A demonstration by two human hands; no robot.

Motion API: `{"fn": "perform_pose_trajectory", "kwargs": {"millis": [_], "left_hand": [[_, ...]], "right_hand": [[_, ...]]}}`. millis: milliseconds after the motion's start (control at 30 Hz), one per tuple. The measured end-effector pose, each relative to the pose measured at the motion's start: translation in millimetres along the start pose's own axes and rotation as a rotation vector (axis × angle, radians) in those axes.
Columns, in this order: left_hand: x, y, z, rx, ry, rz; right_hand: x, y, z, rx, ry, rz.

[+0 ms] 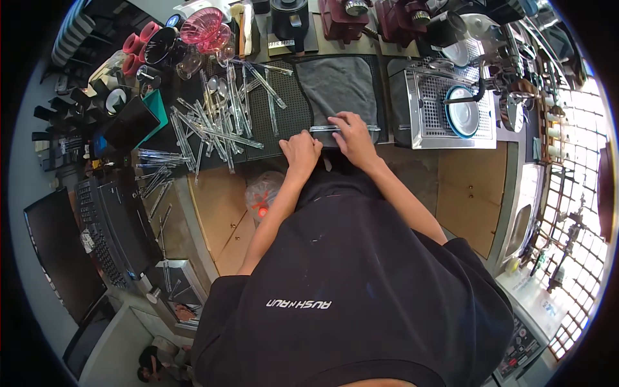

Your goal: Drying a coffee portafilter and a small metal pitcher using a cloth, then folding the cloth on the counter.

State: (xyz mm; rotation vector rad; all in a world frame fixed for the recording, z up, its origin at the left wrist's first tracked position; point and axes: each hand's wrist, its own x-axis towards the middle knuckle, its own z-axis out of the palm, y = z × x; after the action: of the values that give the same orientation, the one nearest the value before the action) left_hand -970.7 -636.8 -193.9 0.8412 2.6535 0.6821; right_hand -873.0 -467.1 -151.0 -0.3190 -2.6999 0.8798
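A slim clear stick-like piece (pixel 322 129), which looks wrapped in see-through film, lies crosswise near the front edge of a dark grey cloth (pixel 338 84). My right hand (pixel 354 140) reaches over it, with the index finger beyond the stick and the thumb on its near side. Just left and below the stick's left end, my left hand (pixel 302 153) has its fingers curled at the counter edge; what they hold, if anything, is hidden. Many similar clear sticks (pixel 216 126) lie in a loose pile on the black mat (pixel 284 116), left of the cloth.
Right of the cloth stands a metal drip tray (pixel 419 138) with a blue-rimmed white plate (pixel 464 117). Red machines (pixel 342 22) and a pink glass dripper (pixel 202 27) line the back. A keyboard (pixel 97 219) is at the left; a bagged red-capped item (pixel 262 193) sits below the counter.
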Motion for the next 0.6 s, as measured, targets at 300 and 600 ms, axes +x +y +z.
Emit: {"fn": "perform_pose_trajectory", "kwargs": {"millis": [300, 600], "left_hand": [[15, -12, -3, -0.072, -0.131, -0.144], [7, -3, -6, 0.033, -0.148, -0.144]], "right_hand": [[-67, 32, -37, 0.152, 0.006, 0.415], [-110, 67, -11, 0.840, 0.143, 1.268]]}}
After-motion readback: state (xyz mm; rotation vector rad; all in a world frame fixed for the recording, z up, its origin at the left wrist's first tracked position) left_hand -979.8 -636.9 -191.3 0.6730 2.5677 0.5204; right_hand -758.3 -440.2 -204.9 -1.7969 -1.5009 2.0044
